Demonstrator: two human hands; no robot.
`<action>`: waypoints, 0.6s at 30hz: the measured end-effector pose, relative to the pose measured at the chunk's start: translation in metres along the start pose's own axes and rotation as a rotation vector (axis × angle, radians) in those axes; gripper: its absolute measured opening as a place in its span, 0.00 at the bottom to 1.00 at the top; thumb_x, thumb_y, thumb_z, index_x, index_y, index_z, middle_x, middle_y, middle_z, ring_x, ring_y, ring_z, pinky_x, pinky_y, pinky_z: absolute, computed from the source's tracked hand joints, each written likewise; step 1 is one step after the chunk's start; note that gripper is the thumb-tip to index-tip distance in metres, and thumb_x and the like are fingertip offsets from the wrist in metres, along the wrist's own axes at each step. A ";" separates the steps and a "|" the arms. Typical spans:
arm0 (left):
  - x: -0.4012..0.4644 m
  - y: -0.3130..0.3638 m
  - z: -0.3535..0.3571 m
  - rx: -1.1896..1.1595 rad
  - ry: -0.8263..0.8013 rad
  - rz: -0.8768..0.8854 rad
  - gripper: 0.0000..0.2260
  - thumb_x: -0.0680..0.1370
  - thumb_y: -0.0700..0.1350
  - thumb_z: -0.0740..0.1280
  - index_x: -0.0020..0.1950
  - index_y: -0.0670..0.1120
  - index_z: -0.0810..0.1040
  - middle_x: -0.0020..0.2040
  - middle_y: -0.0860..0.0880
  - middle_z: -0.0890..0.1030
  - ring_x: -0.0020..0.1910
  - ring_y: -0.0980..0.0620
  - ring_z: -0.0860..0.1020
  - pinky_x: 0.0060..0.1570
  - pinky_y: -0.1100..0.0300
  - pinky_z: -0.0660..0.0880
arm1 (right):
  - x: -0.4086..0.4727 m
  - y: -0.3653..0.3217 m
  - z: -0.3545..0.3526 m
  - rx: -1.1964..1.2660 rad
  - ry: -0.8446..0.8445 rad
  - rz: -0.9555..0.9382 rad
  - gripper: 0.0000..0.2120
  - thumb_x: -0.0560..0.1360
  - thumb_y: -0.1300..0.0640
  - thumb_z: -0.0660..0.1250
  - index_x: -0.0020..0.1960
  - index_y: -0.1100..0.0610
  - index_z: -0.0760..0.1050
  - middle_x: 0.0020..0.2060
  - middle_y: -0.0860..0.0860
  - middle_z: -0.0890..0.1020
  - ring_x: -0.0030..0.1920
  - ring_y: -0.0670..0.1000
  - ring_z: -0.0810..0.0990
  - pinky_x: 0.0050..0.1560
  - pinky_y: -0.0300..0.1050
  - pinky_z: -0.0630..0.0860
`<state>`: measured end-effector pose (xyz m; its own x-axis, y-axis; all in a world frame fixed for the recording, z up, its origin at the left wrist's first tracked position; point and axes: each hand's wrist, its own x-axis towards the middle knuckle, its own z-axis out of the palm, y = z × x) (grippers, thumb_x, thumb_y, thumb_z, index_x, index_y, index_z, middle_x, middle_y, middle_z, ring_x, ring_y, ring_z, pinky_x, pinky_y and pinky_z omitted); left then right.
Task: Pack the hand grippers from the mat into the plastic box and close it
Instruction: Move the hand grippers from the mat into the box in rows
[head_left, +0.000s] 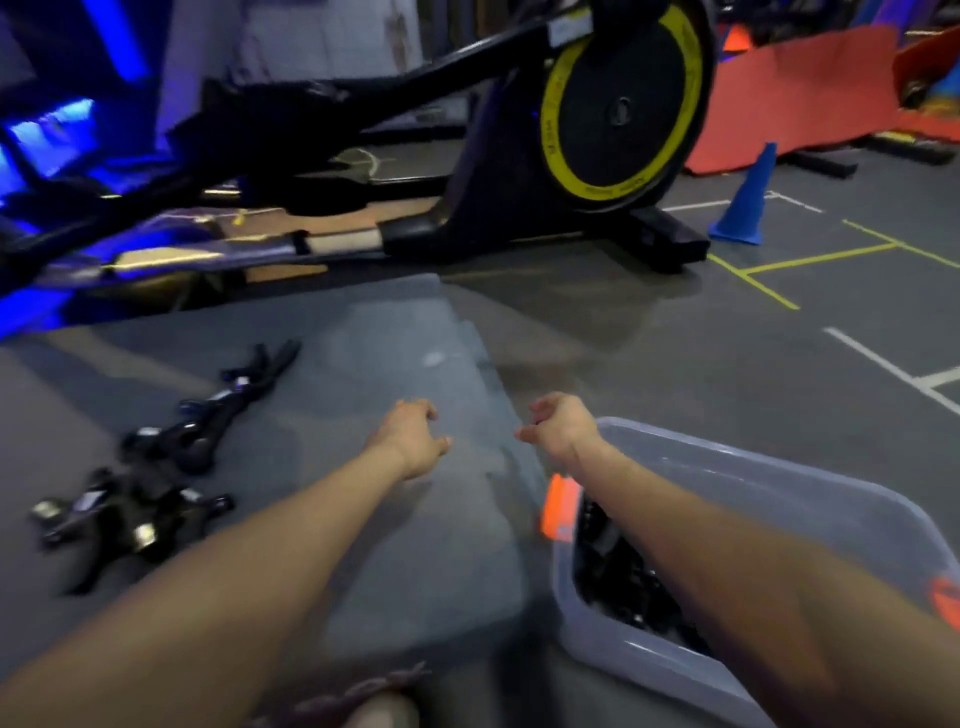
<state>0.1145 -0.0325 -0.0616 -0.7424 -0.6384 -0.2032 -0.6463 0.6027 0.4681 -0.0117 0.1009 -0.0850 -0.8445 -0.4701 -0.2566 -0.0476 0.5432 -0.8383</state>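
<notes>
My left hand (415, 439) and right hand (558, 423) reach out over the grey mat (415, 545), fingers loosely curled, holding nothing. Black hand grippers (150, 483) lie scattered on the mat's left side. More sit inside the lidless clear plastic box (779, 478) under my right forearm.

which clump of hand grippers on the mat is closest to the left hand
The middle clump, lying between the far pair and the bigger pile nearer the person, is closest to the left hand.

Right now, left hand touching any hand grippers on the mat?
Apart. Head view shows the left hand empty over bare mat, with clear mat between it and the hand grippers.
</notes>
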 end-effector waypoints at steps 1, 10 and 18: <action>-0.003 -0.019 -0.012 -0.008 0.025 -0.039 0.20 0.75 0.47 0.68 0.64 0.43 0.72 0.65 0.42 0.73 0.63 0.43 0.73 0.63 0.56 0.69 | 0.001 -0.012 0.023 0.006 -0.029 -0.013 0.22 0.69 0.65 0.73 0.60 0.66 0.73 0.46 0.57 0.78 0.47 0.50 0.73 0.48 0.41 0.70; -0.043 -0.178 -0.070 -0.025 0.143 -0.364 0.22 0.74 0.46 0.69 0.66 0.44 0.70 0.66 0.43 0.71 0.65 0.43 0.73 0.64 0.54 0.70 | -0.019 -0.067 0.206 -0.017 -0.335 -0.089 0.19 0.68 0.64 0.74 0.56 0.61 0.72 0.33 0.47 0.68 0.46 0.50 0.70 0.46 0.39 0.68; -0.066 -0.253 -0.069 -0.088 0.186 -0.626 0.24 0.71 0.47 0.72 0.63 0.40 0.69 0.64 0.39 0.70 0.61 0.39 0.73 0.61 0.49 0.72 | -0.030 -0.078 0.280 -0.070 -0.431 -0.101 0.23 0.70 0.61 0.73 0.62 0.62 0.72 0.41 0.50 0.73 0.47 0.49 0.72 0.52 0.41 0.70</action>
<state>0.3394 -0.1759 -0.1079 -0.1830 -0.9324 -0.3118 -0.9234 0.0541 0.3801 0.1662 -0.1222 -0.1466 -0.5347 -0.7623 -0.3647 -0.1673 0.5186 -0.8385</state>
